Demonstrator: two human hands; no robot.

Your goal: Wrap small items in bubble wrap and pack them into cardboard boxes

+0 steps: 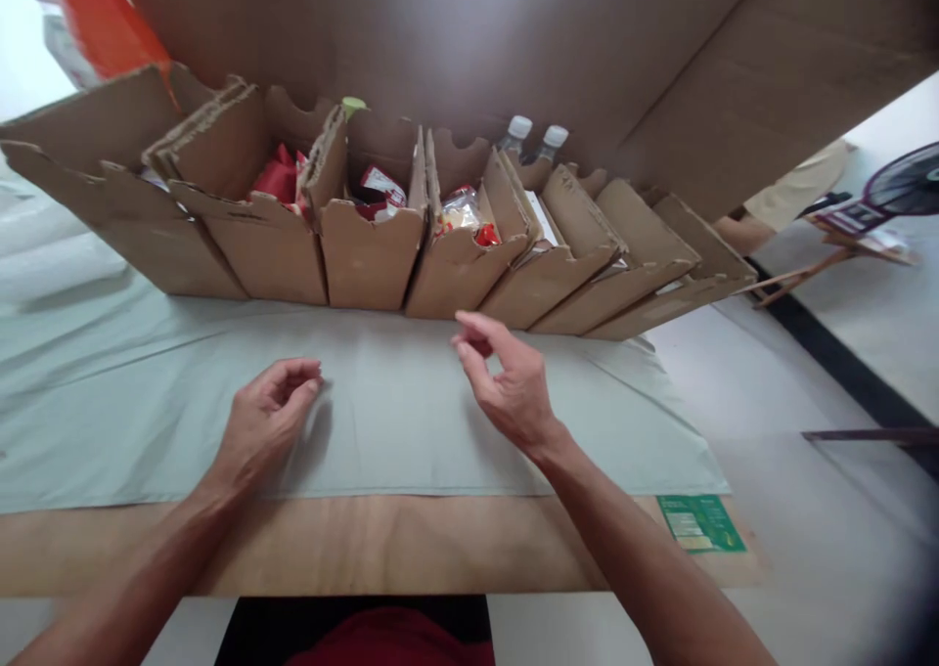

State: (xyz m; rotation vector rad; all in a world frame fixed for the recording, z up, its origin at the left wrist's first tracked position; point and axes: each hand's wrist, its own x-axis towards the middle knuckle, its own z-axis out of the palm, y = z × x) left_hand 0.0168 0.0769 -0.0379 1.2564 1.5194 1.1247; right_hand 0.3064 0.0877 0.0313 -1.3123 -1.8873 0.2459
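Note:
My left hand (pixel 273 414) hovers low over the pale green cloth (pixel 388 402), its fingers loosely curled and the thumb a little apart from them. Nothing shows in its grasp. To the right, my right hand (pixel 510 377) is also empty, with a gap between thumb and bent index finger. Its fingertips are just in front of a cardboard bin (pixel 447 280) that holds clear and red wrapped packets (pixel 464 211). Beside that bin, another cardboard bin (pixel 371 265) contains a dark red and white packet (pixel 382 192). Neither hand touches a bin.
Several more cardboard bins stand in a row, one with a red packet (pixel 279 175). Two white-capped bottles (pixel 517 130) rise behind them, before a large cardboard panel (pixel 440 40). A green card (pixel 700 523) lies on the wooden table edge (pixel 411 549). A fan (pixel 906 182) stands right.

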